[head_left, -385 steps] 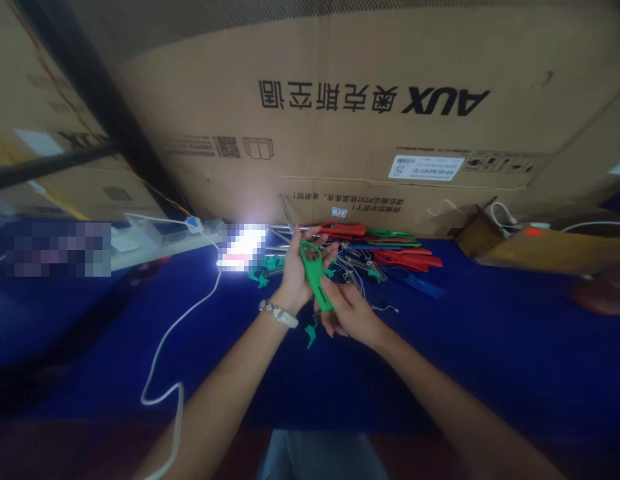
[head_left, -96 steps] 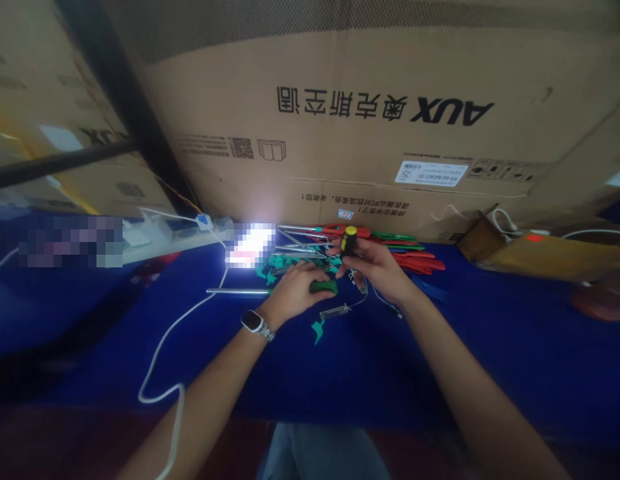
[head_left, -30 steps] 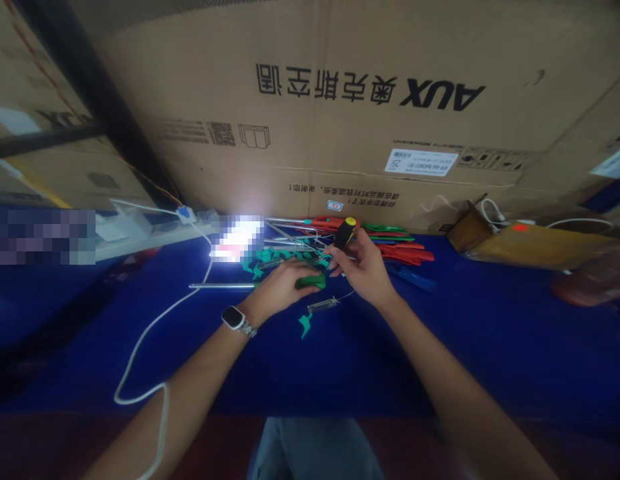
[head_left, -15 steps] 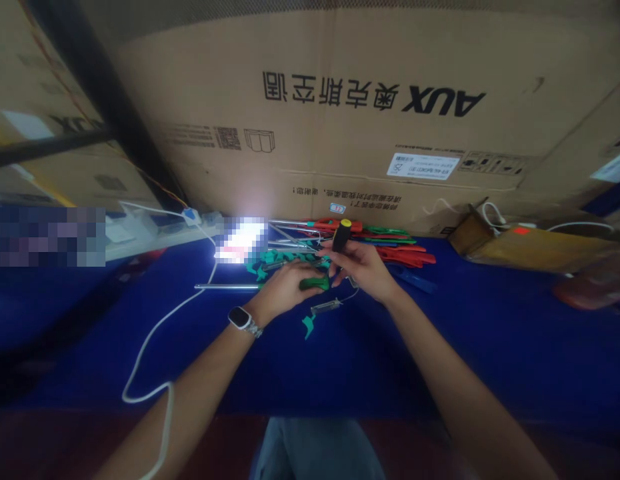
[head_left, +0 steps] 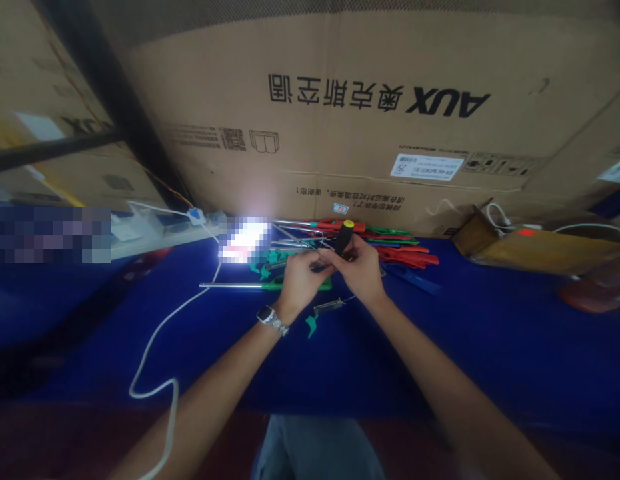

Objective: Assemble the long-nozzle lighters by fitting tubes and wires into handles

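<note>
My right hand (head_left: 363,267) is closed around a screwdriver (head_left: 345,237) with a black handle and a yellow end cap, held nearly upright. Close beside it, my left hand (head_left: 303,280) has its fingers pinched on a small dark piece that I cannot make out. Under my left hand lies a long-nosed lighter (head_left: 273,287) with a metal tube and green handle, partly covered. Just below the hands, a small metal part (head_left: 329,307) with a thin wire rests near a teal trigger piece (head_left: 311,325).
Several red and green lighters (head_left: 407,255) are heaped behind my hands, with a blue handle (head_left: 415,279) to their right. A bright, blurred-out screen (head_left: 245,239) stands at left, beside a white cable (head_left: 160,327). A large cardboard box (head_left: 340,147) forms the back.
My left hand has let go of the green lighter, which stays on the table. It has moved up and right against my right hand, fingers now pinched. The screwdriver remains in my right hand.
</note>
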Motion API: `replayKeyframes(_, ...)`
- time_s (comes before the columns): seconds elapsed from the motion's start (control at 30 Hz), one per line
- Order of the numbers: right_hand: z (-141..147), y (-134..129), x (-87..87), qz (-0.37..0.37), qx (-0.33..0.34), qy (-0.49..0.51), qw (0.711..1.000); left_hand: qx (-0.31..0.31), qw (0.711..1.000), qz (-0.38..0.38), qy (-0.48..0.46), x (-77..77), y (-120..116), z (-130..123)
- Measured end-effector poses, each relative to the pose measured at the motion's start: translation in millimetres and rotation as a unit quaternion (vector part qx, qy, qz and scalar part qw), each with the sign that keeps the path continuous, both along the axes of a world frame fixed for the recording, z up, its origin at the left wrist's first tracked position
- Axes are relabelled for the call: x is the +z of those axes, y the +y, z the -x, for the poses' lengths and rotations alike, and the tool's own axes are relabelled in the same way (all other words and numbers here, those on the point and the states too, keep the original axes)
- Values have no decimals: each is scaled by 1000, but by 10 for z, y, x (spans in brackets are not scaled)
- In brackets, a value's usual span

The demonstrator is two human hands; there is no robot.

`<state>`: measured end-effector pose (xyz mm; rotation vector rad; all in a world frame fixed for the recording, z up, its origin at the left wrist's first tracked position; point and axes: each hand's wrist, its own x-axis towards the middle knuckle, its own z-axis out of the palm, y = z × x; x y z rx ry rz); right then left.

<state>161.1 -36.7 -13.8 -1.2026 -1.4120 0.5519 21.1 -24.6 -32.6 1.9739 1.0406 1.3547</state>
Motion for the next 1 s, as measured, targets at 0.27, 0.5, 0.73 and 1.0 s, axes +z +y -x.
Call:
replayKeyframes(0.27, -158, -66, 225, 56, 182, 74, 979, -21, 997, -10, 75, 90, -25, 32)
replayKeyframes(0.5, -273, -111, 350, 65, 257, 58, 962, -105, 986, -43, 120, 136, -15, 125)
replayKeyframes(0.73, -157, -5, 182, 35, 152, 80, 985, -33, 999, 11, 21, 25, 15, 54)
replayKeyframes(1.0, -152, -73, 90, 24, 142, 0, 990, -83, 995, 36, 33, 55, -14, 74)
